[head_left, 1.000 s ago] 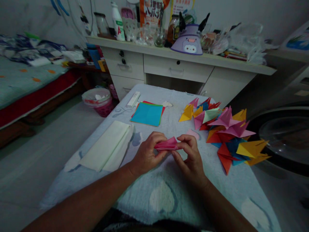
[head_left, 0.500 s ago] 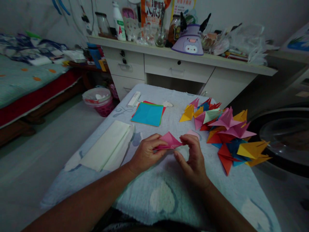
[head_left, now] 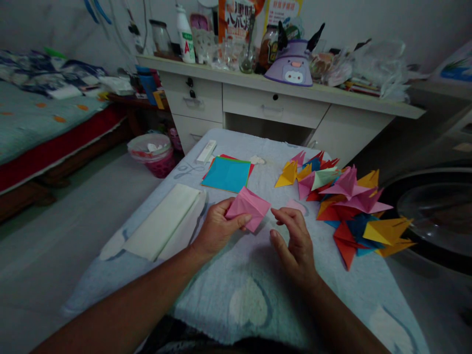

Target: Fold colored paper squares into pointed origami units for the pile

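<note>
In the head view, we hold a folded pink paper (head_left: 254, 204) above the cloth-covered counter (head_left: 221, 285), and every clock direction here is read from that sheet, with twelve pointing away from us. Our left hand (head_left: 217, 226), at eight o'clock, pinches it firmly, thumb on the face and fingers behind. Our right hand (head_left: 295, 241), at four o'clock, hangs half open and holds nothing, its fingertips just short of the nearest corner. A stack of coloured sheets (head_left: 226, 174) lies at eleven o'clock, a crowd of folded paper figures (head_left: 346, 184) at two to three, and a white folded sheet (head_left: 162, 221) at nine.

The step, we judge, is shaping the folds; we would do well to keep the left pinch light, line up corners and layers, then run a fingertip along each crease from the held side outward.

Half a second earlier, the paper stood peaked, with our right fingers at its tip; now it shows a broad diamond face and those fingers have let go. The stack and figures appear unmoved.
</note>
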`<state>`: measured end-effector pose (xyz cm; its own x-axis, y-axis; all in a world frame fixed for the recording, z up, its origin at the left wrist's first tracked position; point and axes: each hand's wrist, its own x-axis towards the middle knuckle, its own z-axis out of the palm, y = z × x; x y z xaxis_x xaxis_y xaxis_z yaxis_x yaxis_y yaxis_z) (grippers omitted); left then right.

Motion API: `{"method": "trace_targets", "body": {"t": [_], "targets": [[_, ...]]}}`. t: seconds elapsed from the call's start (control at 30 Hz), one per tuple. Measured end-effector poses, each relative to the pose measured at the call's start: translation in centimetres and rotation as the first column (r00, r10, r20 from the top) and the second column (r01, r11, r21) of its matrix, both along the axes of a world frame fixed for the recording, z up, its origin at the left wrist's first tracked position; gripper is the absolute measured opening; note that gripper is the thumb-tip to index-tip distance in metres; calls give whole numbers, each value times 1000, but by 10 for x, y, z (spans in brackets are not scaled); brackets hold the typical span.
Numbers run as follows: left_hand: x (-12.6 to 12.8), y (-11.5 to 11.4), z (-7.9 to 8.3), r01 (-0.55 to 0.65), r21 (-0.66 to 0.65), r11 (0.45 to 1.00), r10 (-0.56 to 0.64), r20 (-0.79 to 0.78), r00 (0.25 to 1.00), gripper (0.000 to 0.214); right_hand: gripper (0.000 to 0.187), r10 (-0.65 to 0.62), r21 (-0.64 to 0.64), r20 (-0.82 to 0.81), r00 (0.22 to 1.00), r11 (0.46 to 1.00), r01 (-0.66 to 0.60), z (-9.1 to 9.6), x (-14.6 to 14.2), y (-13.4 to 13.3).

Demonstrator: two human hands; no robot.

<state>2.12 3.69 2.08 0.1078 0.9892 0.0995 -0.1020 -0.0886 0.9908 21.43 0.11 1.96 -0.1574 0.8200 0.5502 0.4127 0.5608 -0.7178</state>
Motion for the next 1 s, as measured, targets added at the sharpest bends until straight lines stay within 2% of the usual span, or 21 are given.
{"method": "trace_targets", "body": {"t": [0.63,1.0], "targets": [[2,3,-5,40,-42,998,-34,138,990,20,51,44,-3,16,999,999,-44,-2,-1,-1],[3,0,2,79,-44,996,-72,145,987,21,53,70,-24,30,997,997,-70,-3,-1,0]]}}
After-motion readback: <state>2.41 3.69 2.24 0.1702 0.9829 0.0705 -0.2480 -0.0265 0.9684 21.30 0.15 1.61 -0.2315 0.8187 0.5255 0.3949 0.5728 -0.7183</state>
